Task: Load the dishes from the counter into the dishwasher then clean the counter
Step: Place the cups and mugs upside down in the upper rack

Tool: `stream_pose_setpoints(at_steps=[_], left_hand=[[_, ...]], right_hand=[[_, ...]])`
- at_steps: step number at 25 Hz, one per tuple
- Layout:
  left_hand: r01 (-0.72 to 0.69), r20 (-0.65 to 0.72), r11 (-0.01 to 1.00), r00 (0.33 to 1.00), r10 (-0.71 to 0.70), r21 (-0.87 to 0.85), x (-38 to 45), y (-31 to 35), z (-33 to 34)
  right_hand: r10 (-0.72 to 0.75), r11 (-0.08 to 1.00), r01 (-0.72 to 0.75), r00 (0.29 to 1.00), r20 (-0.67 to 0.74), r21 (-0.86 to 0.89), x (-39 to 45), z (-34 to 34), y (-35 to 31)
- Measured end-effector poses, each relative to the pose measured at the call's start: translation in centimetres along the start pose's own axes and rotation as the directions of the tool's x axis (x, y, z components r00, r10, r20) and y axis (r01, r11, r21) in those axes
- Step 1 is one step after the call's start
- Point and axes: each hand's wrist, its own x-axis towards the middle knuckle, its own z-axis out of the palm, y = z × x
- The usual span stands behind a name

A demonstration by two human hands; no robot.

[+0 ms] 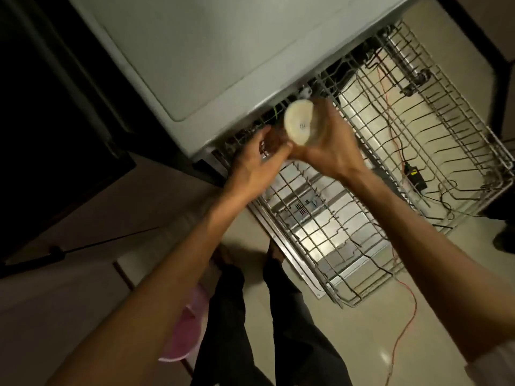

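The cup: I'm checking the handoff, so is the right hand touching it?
Touching. The head view shows the right hand with its fingers wrapped round the cup, held above the dishwasher rack.

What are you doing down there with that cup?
A person is loading a dishwasher. The right hand holds a pale cup, tipped so its base faces the camera, over the pulled-out wire rack. The left hand reaches in beside it, fingers near the cup; the blur hides whether it grips anything. The visible part of the rack holds no dishes, only some thin wires. A pink bowl shows below the left arm.
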Motion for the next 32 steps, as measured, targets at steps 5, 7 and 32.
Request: stream_pose_setpoints(at_steps=[5, 7, 32], left_hand=[[0.075, -0.062, 0.993, 0.995, -0.081, -0.090, 8.5, -2.1, 0.4], [0.074, -0.129, 0.992, 0.988, -0.087, -0.102, 10.4, -3.0, 0.8], [-0.020, -0.179, 0.995, 0.984, 0.002, -0.099, 14.6, -6.8, 3.2]], right_hand=[[-0.053, 0.987, 0.057, 0.998, 0.031, -0.152, 7.8, 2.7, 3.3], [-0.090, 0.976, 0.097, 0.995, 0.045, -0.196, 9.2, 3.7, 4.2], [-0.060, 0.949, 0.087, 0.993, 0.098, -0.303, 12.4, 6.0, 8.7]])
